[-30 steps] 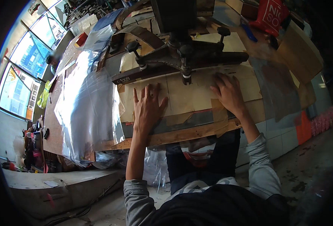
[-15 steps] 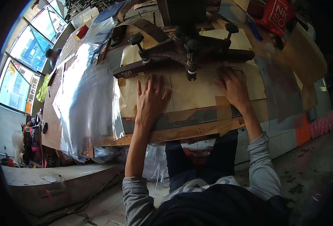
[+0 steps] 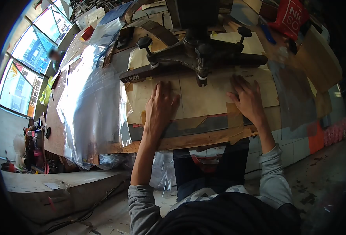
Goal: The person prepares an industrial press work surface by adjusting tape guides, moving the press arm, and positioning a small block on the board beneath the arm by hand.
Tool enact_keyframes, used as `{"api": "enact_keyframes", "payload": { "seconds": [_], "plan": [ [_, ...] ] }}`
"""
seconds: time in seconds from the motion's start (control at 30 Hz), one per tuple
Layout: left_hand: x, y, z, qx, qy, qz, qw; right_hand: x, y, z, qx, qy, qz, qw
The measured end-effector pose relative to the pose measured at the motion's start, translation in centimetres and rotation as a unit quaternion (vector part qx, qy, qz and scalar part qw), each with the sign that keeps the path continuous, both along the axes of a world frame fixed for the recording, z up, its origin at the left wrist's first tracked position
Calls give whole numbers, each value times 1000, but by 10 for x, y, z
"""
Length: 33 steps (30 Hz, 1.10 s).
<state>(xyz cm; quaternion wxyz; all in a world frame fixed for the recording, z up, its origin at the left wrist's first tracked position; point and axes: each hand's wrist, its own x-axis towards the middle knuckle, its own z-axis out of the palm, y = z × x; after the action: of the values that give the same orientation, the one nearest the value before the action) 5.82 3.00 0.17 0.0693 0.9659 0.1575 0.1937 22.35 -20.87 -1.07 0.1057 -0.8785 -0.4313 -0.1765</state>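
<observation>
A pale cream board [image 3: 200,96] lies flat beneath a dark metal press bar [image 3: 227,60] with black knobs. My left hand [image 3: 161,107] rests palm down on the board's left part, fingers stretched forward and close together, tips just short of the bar. On the right side my right hand [image 3: 249,100] lies flat on the same board with its fingers spread. Neither hand grips anything. Between them, the bar's white-ringed metal foot [image 3: 202,77] points down above the board. Brown tape [image 3: 234,119] runs over the board's front edge beside my right wrist.
Clear plastic sheets [image 3: 90,105] cover the table's left side. To the right are another translucent sheet [image 3: 296,105], brown cardboard [image 3: 317,58] and a red bag [image 3: 290,17]. A blue-handled tool [image 3: 267,34] lies near the bag. Another person [image 3: 55,56] is by the windows.
My left hand's fingers have drawn closer together and slid slightly back from the bar. My right hand has shifted a little to the right, still flat. The whole view has moved slightly.
</observation>
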Motion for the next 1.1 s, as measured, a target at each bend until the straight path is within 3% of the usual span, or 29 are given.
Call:
{"api": "enact_keyframes", "payload": {
  "seconds": [0.4,1.1],
  "plan": [
    [6,5,-2,-44,-18,-1,999,4,8,1,16,3,-9,1000],
    [10,15,-16,-8,-20,-24,999,8,13,-1,59,9,9,998]
  ]
}}
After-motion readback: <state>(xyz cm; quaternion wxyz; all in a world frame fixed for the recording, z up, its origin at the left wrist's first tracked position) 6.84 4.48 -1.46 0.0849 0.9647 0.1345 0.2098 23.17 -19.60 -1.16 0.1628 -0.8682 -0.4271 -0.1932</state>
